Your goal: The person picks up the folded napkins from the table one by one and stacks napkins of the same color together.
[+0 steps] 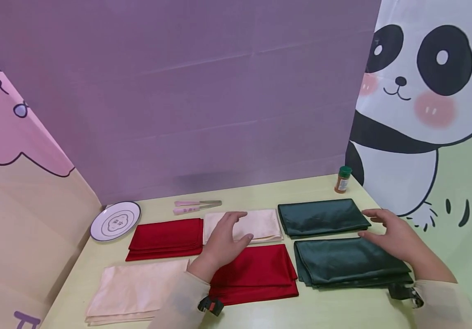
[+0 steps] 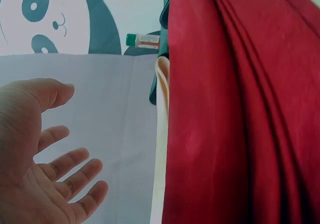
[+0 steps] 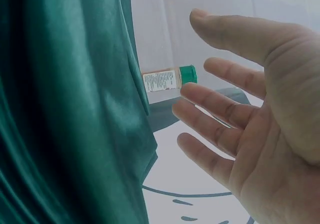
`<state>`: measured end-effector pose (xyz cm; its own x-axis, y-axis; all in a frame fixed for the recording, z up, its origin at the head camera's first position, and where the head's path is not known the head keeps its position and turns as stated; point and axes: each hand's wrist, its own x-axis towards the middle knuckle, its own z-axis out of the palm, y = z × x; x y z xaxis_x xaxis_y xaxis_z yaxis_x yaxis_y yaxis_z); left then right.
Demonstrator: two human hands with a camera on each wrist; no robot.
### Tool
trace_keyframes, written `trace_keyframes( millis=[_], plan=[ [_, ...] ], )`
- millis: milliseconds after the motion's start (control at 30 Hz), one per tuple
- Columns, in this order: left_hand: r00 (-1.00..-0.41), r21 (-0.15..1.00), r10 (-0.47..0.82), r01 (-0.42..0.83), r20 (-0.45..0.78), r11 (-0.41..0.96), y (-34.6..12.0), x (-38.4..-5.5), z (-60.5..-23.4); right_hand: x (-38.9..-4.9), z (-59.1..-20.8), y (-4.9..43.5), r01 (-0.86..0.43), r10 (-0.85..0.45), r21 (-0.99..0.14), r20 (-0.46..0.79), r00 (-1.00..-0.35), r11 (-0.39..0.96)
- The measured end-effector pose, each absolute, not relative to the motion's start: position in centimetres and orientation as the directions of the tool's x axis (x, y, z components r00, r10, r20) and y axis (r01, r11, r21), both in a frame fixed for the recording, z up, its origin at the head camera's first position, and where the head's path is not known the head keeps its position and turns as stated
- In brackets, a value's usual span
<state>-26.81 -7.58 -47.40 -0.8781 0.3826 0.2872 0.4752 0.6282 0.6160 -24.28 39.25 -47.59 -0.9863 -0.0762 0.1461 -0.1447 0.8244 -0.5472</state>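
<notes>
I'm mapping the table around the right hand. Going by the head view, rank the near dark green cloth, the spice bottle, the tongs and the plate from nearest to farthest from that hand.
From the right hand:
1. Near dark green cloth, right under the hand.
2. Spice bottle, at the back edge, right side.
3. Tongs, at the back, left of centre.
4. Plate, far left corner.
</notes>
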Motion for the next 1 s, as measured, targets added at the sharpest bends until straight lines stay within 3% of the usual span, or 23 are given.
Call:
trace_keyframes(
  millis=[533, 1000],
  plan=[
    [-0.882, 0.681, 0.414, 0.446, 0.225, 0.581, -4.5, -26.7, -48.3, -24.4, -48.7, 41.1, -0.087, -0.069, -0.548, 0.052, -0.996, 0.832],
    [-0.867, 0.66, 0.455, 0.464, 0.202, 0.591, -2.0, -26.2, -48.7, -24.3, -49.3, 41.8, -0.063, -0.078, -0.524, -0.007, -0.997, 0.85]
  ],
)
